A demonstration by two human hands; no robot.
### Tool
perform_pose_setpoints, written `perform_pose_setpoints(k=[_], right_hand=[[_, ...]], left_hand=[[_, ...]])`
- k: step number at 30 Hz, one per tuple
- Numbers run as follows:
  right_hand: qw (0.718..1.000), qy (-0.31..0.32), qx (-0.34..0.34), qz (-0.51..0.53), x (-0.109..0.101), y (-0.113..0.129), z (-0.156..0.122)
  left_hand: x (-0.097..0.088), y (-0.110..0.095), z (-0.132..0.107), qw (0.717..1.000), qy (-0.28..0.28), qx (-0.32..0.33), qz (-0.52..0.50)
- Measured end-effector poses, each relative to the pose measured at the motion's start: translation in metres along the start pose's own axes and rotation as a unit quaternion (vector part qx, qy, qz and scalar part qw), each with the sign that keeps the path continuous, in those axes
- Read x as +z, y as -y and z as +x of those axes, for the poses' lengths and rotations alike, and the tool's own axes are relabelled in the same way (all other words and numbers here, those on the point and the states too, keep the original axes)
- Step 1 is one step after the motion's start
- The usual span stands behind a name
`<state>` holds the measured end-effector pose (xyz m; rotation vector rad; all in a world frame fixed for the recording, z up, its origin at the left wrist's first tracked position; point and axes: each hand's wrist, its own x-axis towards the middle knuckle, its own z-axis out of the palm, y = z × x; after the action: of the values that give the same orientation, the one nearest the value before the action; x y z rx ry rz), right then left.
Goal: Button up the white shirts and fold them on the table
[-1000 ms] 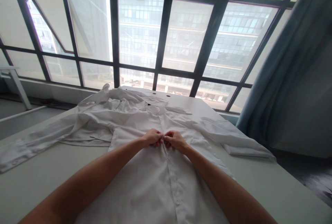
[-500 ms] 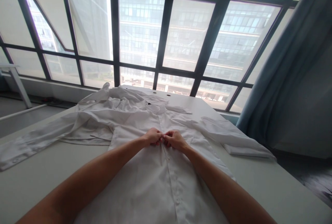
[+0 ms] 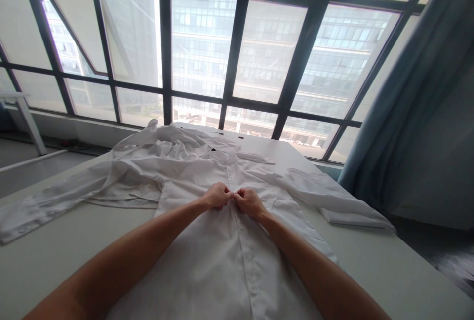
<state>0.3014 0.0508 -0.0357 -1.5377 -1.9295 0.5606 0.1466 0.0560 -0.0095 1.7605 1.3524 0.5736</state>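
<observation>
A white button-up shirt [image 3: 218, 260] lies flat on a pale table [image 3: 388, 265], collar away from me, sleeves spread to both sides. My left hand [image 3: 217, 195] and my right hand [image 3: 249, 201] meet at the shirt's front placket, chest high. Both are curled, fingertips pinching the placket cloth between them. The button itself is too small to make out. Closed buttons run down the placket toward me.
A second white garment [image 3: 148, 154] lies crumpled behind the shirt on the left. A large dark-framed window [image 3: 237, 63] fills the background. A blue-grey curtain [image 3: 418, 112] hangs at the right, by the table's far corner. A white stand leg [image 3: 25, 120] is far left.
Both hands have shifted slightly away from me along the placket, still pinched together. The shirt has not visibly moved.
</observation>
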Motion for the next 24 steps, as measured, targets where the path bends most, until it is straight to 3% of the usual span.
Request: perform_pose_setpoints(k=[6, 10, 13, 17, 24], right_hand=[[0.997, -0.071, 0.005, -0.012, 0.003, 0.004, -0.003], [0.994, 0.008, 0.046, 0.098, -0.001, 0.000, -0.002], [0.975, 0.071, 0.072, 0.196, -0.004, -0.003, 0.000], [0.964, 0.068, 0.073, 0.245, -0.005, -0.008, 0.003], [0.973, 0.067, 0.082, 0.203, -0.003, -0.007, 0.005]], left_hand=[[0.003, 0.006, 0.006, 1.000, -0.001, -0.021, 0.003], [0.005, 0.006, 0.007, 1.000, 0.009, -0.007, -0.001], [0.004, 0.005, 0.008, 0.996, -0.012, 0.060, 0.061], [0.001, 0.003, 0.007, 0.971, -0.063, 0.154, 0.173], [-0.001, 0.007, -0.001, 0.928, -0.082, 0.150, 0.330]])
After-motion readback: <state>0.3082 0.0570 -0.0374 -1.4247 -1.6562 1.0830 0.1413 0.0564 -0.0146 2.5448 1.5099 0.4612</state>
